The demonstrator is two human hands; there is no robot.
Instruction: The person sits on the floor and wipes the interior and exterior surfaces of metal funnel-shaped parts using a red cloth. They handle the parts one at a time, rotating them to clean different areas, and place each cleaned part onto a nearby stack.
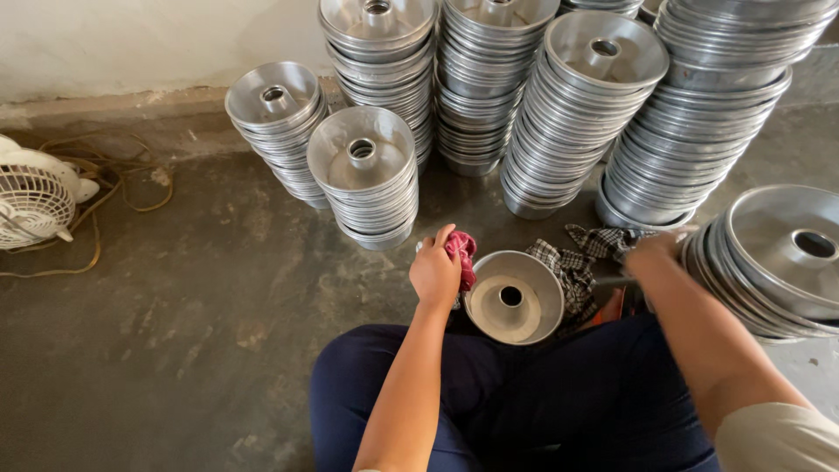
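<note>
Left hand: the left hand [434, 273] is curling its fingers tight around a bunched red cloth [462, 253], gripping it as a wad just beside the rim of the single pan, so a soft face is presented to the metal.
Right hand: the right hand [654, 252] is reaching across to the tilted stack of pans [773, 262] at the person's right; it is blurred and its fingers are resting on the stack's near rim, but whether they are apart or closed I cannot tell.
Single pan: a round metal ring pan [514, 297] is sitting tipped against the lap, its open side facing up toward the camera, which is keeping the inside within reach of the cloth; a hollow tube is rising from its middle.
Checked cloth: a black-and-white checked cloth [572, 262] is lying crumpled on the floor between the single pan and the tilted stack.
Stacks: tall nested stacks of pans [489, 87] are standing along the wall, dull silver, smooth, thin-walled, rims ridged where they nest.
Floor: the bare concrete floor [192, 306] is looking stained and rough.
Fan: a small white fan [35, 197] is sitting at the far left, its cord [131, 188] trailing loosely.
Legs: the person is sitting cross-legged in dark blue trousers [524, 402].
</note>
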